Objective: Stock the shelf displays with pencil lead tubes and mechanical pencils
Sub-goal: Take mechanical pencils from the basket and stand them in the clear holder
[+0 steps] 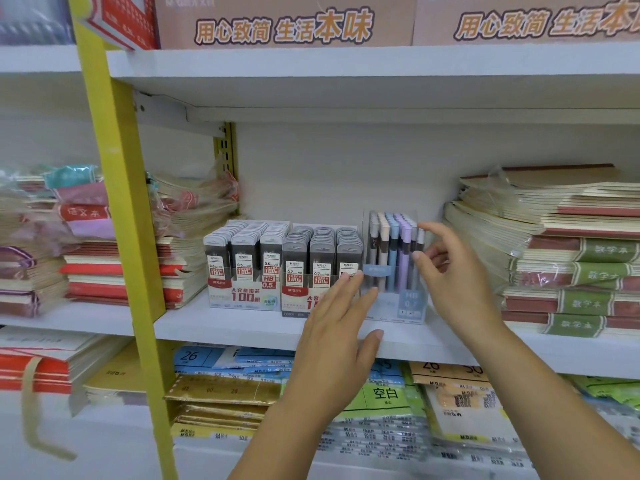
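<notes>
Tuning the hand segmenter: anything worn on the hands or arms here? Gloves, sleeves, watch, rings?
Nothing worn that shows. The left hand and right hand are bare: no gloves, no rings visible. The left forearm and right forearm are bare down to the picture's bottom edge: no sleeves, watch or bands.

Lead-tube display boxes: 2. The 0.5 box point(242, 271) sits at 9 o'clock of the 0.7 box point(318, 268). Tube rows point(244, 237): 3 per box; tubes per row too packed to count. Pencil display case point(394, 299): 1. Pencils point(393, 251) in front row: 6; rows behind unclear. Hands: 2, left hand point(332, 341) and right hand point(453, 271). Printed cartons point(284, 22) at 12 o'clock: 2.
</notes>
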Available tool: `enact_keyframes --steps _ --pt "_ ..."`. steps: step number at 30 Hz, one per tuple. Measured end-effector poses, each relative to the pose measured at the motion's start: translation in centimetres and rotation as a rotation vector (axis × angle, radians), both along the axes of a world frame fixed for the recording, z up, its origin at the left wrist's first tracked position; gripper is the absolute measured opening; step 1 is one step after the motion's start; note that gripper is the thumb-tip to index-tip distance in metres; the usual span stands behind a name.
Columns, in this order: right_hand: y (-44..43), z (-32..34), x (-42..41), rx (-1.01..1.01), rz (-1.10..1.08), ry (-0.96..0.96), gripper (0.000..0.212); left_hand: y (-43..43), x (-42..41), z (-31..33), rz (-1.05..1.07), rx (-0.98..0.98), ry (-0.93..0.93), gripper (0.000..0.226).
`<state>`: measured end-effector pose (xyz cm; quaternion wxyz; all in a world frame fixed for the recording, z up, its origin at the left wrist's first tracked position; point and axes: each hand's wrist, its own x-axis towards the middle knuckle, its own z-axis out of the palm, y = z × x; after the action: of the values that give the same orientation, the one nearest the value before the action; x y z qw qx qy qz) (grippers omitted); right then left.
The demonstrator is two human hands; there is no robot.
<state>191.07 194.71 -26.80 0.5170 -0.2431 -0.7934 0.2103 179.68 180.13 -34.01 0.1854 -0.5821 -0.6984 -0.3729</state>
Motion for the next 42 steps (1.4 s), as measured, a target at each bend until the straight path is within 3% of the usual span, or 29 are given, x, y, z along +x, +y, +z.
enact_keyframes --steps 2,5,8,12,19,24,27,30,35,42 --pt "-0.7 -0.6 0.5 0.028 -0.056 -0.062 0.056 -1.1 -0.4 1.4 0.032 0.095 -0.025 0.058" --pt "-1.5 -0.2 0.8 0.210 -0.113 -0.256 0.079 -2.5 -2.8 4.1 0.156 0.166 0.092 0.068" --pt "-1.2 1.4 -0.2 0.313 -0.112 -0.509 0.099 -2.7 -5.9 6.8 0.245 -0.045 0.189 0.085" --pt "0.3 3.1 -1.8 0.343 -0.070 -0.641 0.112 -1.3 -8.4 7.8 0.237 -0.174 0.296 0.086" --pt "2.3 3.1 -2.3 0.331 0.025 -0.616 0.105 -0.1 -9.6 7.4 0.208 -0.154 0.322 0.080" --pt "0.5 4.2 -2.9 0.451 -0.094 -0.683 0.107 -1.0 -10.6 8.1 0.193 -0.170 0.330 0.088" --pt "-3.0 4.3 -5.3 0.508 -0.013 -0.626 0.091 -3.4 -12.9 8.7 0.292 -0.126 0.292 0.091" --pt "-5.3 3.2 -8.4 0.505 0.061 -0.723 0.078 -5.4 -15.2 8.6 0.374 -0.176 0.256 0.089" --pt "-5.9 2.3 -10.5 0.563 -0.050 -0.716 0.065 -5.9 -15.7 7.8 0.295 -0.166 0.217 0.076" --pt "-5.4 2.6 -8.8 0.432 -0.002 -0.647 0.066 -6.2 -15.4 7.8 0.336 -0.162 0.261 0.075"
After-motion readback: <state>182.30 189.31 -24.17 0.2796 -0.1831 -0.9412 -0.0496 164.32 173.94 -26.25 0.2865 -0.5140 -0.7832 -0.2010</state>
